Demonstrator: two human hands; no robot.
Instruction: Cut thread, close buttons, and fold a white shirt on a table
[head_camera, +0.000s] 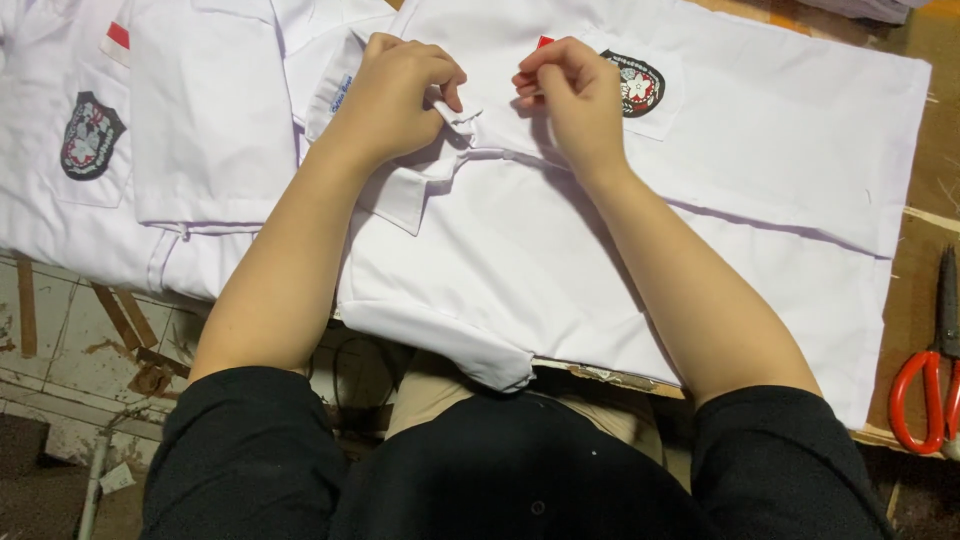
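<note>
Two bare forearms reach out from black sleeves (250, 450), over the near edge of the wooden surface (915, 290) and across a white shirt (520, 270) spread flat on it. The shirt's near sleeve hangs a little past that edge, above the person's lap. To the right, on bare wood, lies a pair of scissors (925, 385) with red handles, well apart from both hands.

Farther out, the hands meet at the shirt's collar (420, 185). The left hand (395, 100) is curled, its fingers pinching a small bunched fold of white cloth (462, 115) at the neck opening. The right hand (575, 95) sits just beside it, fingers drawn close together at the tips; it seems to hold something small, but that is too tiny to make out. Just beyond the right hand is a chest pocket bearing a dark badge (635, 85).

At the far left lies another white shirt (200, 120), folded, with a similar badge (90, 135) on its pocket.
</note>
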